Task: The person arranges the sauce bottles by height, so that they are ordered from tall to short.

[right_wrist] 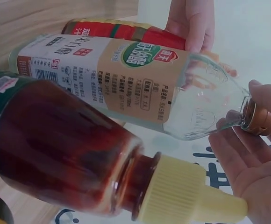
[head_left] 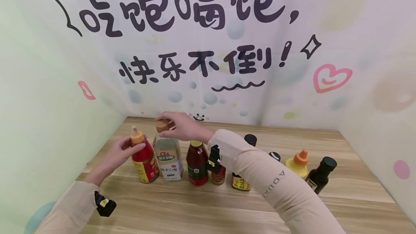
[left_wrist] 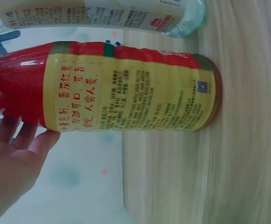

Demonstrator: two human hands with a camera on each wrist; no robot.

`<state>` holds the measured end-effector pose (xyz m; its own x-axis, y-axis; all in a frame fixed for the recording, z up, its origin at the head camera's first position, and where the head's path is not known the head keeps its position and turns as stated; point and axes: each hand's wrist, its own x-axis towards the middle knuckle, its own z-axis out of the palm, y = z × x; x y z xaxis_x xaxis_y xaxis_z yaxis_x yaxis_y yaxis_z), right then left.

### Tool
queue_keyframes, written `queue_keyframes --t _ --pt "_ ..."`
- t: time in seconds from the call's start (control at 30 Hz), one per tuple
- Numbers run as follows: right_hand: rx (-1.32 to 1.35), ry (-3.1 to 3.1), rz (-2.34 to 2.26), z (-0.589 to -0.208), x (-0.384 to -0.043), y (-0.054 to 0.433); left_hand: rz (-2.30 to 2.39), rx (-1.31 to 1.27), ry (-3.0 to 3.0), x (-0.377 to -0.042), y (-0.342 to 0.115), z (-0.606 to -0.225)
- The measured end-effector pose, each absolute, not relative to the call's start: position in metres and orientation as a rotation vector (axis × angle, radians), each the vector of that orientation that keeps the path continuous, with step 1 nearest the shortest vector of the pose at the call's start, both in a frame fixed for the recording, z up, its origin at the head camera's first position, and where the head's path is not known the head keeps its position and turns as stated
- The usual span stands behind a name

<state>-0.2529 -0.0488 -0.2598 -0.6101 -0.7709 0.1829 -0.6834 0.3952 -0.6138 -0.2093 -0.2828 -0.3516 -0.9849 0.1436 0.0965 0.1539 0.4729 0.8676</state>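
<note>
Glass vinegar bottle (head_left: 169,163) is the landmark: it appears upright on the table (head_left: 146,208), its orange-brown cap (head_left: 162,125) pinched between thumb and fingers of the right hand (head_left: 183,125). Left hand (head_left: 121,151) curls round the upper part of the red sauce bottle (head_left: 144,163), which is just left of the vinegar bottle; can't tell if the two touch. Dark-red sauce bottle (head_left: 196,163) with a pale yellow nozzle sits right of the vinegar bottle, near it; yellow squeeze bottle (head_left: 297,168) is well to its right. Handling, my guess: vinegar bottle is stiff, fairly heavy if full (can't read the fill level), smooth so slippery when wet, breakable if knocked. Cap hold suits twisting or steadying; for carrying, take the labelled body. Red one looks like plastic, likely lighter, gives under a hard squeeze; hold it round the shoulder, light pressure, off the nozzle
</note>
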Motion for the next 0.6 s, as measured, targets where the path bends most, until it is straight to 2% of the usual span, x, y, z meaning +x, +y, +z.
queue_keyframes --t 0.6 --pt "-1.225 2.532 -0.962 -0.2569 -0.2591 -0.0502 -1.643 -0.341 -2.656 -0.2143 -0.2871 -0.3539"
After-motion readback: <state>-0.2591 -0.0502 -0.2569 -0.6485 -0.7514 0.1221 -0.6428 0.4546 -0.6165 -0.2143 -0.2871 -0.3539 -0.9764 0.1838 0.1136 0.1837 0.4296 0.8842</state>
